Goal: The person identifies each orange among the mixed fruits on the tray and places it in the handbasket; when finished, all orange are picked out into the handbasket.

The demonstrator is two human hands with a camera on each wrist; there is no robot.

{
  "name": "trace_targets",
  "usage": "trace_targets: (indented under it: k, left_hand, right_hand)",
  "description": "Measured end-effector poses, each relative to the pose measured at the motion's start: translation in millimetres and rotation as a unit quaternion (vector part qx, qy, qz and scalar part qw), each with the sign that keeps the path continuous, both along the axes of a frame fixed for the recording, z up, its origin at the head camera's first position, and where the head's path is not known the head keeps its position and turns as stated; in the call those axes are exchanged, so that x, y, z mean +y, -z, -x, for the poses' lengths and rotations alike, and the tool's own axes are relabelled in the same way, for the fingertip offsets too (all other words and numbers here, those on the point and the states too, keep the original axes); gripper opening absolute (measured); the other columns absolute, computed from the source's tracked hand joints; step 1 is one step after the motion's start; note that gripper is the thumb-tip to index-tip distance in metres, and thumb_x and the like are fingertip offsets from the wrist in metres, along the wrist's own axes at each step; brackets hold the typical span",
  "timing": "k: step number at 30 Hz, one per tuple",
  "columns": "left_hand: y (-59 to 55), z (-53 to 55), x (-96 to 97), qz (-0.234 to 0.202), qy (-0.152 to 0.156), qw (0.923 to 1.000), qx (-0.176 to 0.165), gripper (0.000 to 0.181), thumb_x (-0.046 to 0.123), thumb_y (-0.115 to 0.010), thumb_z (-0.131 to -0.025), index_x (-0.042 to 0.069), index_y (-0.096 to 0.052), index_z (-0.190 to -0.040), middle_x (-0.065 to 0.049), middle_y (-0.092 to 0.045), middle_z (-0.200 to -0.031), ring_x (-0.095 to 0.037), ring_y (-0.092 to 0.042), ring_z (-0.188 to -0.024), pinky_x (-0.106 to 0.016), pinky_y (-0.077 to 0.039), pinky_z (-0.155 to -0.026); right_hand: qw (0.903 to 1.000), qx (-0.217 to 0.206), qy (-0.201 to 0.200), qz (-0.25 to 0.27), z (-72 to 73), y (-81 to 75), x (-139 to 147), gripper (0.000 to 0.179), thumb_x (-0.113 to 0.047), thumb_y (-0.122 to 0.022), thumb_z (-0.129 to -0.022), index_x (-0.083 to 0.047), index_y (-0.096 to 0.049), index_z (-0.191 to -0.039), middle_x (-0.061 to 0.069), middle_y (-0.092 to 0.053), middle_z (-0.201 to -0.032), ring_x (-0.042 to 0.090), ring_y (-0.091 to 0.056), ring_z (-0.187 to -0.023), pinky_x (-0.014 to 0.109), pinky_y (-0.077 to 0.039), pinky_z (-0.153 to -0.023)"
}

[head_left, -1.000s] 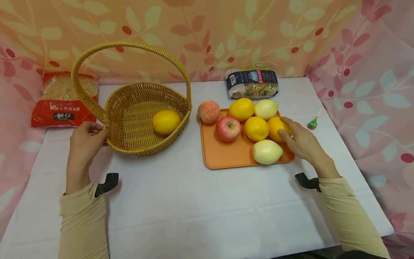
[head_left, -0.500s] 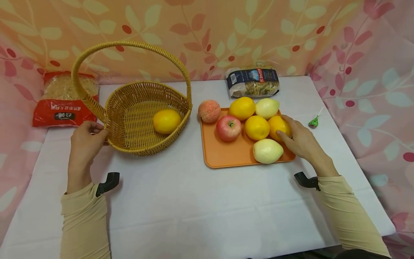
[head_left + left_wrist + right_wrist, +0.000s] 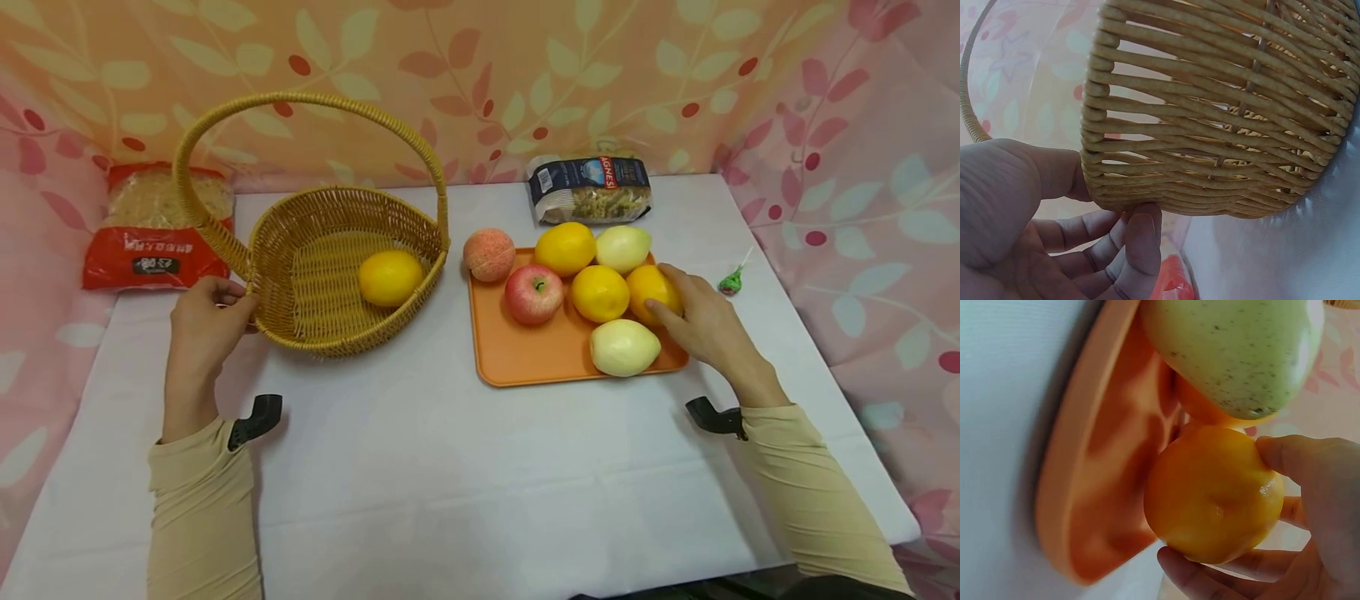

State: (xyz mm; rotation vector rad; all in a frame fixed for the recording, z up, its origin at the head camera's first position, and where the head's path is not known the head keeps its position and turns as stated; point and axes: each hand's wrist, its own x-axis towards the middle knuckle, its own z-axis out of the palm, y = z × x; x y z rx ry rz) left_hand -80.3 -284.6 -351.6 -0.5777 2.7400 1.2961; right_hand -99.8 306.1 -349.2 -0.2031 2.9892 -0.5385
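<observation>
My left hand (image 3: 206,333) pinches the near left rim of a wicker basket (image 3: 322,292) with a tall arched handle. In the left wrist view the thumb lies over the woven rim (image 3: 1094,131) and the fingers bend beneath it. A yellow oval fruit (image 3: 391,278) lies inside the basket. On the right, my right hand (image 3: 708,329) holds an orange (image 3: 648,292) at the right edge of an orange tray (image 3: 532,354). The right wrist view shows thumb and fingers curved round the orange (image 3: 1210,494), beside a speckled pale green fruit (image 3: 1235,356).
The tray also bears a red apple (image 3: 533,294), yellow fruits (image 3: 600,293) and pale fruits (image 3: 625,347). A peach-like ball (image 3: 489,255) sits at its far left corner. Behind are a pasta bag (image 3: 590,190) and a red noodle bag (image 3: 161,242). A green lollipop (image 3: 731,282) lies right.
The head view has shifted slightly, moving the whole scene a little right and up. Both hands keep their places at the basket rim and the orange.
</observation>
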Motion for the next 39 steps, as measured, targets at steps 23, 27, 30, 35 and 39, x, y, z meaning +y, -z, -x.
trace_targets:
  k: [23, 27, 30, 35, 39]
  left_hand:
    - [-1.1, 0.4, 0.6, -0.001, -0.004, 1.0, -0.007, 0.044, 0.03, -0.05, -0.097, -0.003, -0.048, -0.125, -0.015, -0.053, -0.109, 0.004, -0.056, -0.06, -0.015, -0.055, -0.058]
    - [-1.0, -0.1, 0.6, 0.001, -0.005, 0.9999, -0.009, 0.044, 0.031, -0.05, -0.097, -0.003, -0.049, -0.125, -0.015, -0.054, -0.108, 0.003, -0.057, -0.061, -0.015, -0.055, -0.059]
    - [-0.4, -0.2, 0.2, 0.001, -0.005, 0.9999, -0.01, 0.044, 0.032, -0.05, -0.097, -0.002, -0.049, -0.125, -0.014, -0.054, -0.108, 0.003, -0.057, -0.061, -0.016, -0.055, -0.059]
    - [0.1, -0.3, -0.3, 0.002, -0.004, 1.0, -0.009, 0.044, 0.032, -0.049, -0.097, -0.002, -0.049, -0.125, -0.015, -0.054, -0.108, 0.003, -0.057, -0.06, -0.016, -0.055, -0.058]
    - [-0.3, 0.0, -0.1, 0.0, -0.003, 1.0, -0.003, 0.043, 0.032, -0.05, -0.097, -0.002, -0.05, -0.122, -0.013, -0.054, -0.105, 0.004, -0.057, -0.06, -0.016, -0.055, -0.058]
  right_hand:
    - [0.9809, 0.177, -0.066, 0.044, 10.3, -42.1, -51, 0.065, -0.022, -0.068, -0.09, -0.015, -0.04, -0.148, 0.024, -0.05, -0.136, 0.045, -0.056, -0.11, 0.062, -0.049, -0.094]
    - [0.9759, 0.19, -0.1, 0.042, 14.8, -46.3, -70, 0.064, -0.022, -0.07, -0.089, -0.015, -0.043, -0.147, 0.023, -0.05, -0.136, 0.043, -0.056, -0.112, 0.061, -0.048, -0.096]
    - [0.9708, 0.2, -0.124, 0.044, 18.2, -48.4, -84, 0.063, -0.024, -0.07, -0.089, -0.015, -0.045, -0.145, 0.021, -0.05, -0.135, 0.041, -0.057, -0.111, 0.059, -0.049, -0.094]
    - [0.9609, 0.218, -0.161, 0.059, 22.3, -52.5, -108, 0.062, -0.026, -0.072, -0.087, -0.015, -0.047, -0.143, 0.021, -0.051, -0.134, 0.04, -0.056, -0.113, 0.056, -0.05, -0.093]
    - [0.9537, 0.228, -0.184, 0.069, 24.1, -57.2, -124, 0.061, -0.029, -0.073, -0.087, -0.014, -0.049, -0.141, 0.02, -0.052, -0.132, 0.037, -0.056, -0.115, 0.053, -0.051, -0.095]
